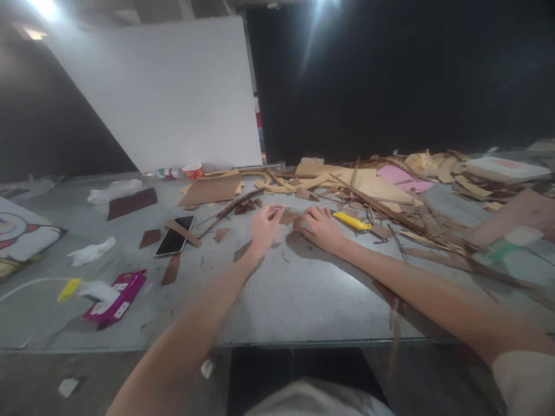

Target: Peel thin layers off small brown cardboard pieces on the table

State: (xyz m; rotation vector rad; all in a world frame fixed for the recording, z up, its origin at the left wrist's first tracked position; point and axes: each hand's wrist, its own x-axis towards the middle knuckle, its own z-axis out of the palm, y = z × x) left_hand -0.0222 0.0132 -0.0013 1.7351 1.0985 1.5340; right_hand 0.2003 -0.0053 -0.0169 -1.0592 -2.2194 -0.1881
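My left hand (264,229) is closed in a pinch above the middle of the table, thumb and forefinger together. A pale thin tip shows at its fingertips, too small and blurred to name. Beside it lies a small brown piece of sheet material (287,217), between my two hands. My right hand (323,230) rests low over the table, its fingers bent and apart, the tips near the brown piece's right edge; I cannot tell if they touch it. Just right of that hand lies a yellow utility knife (352,221).
Brown offcuts and long strips (373,202) are heaped along the back and right. On the left lie a phone (177,238) under a brown strip, a purple packet (116,299) and crumpled white tissue (92,252). A red paper cup (193,171) stands by the white panel (173,98).
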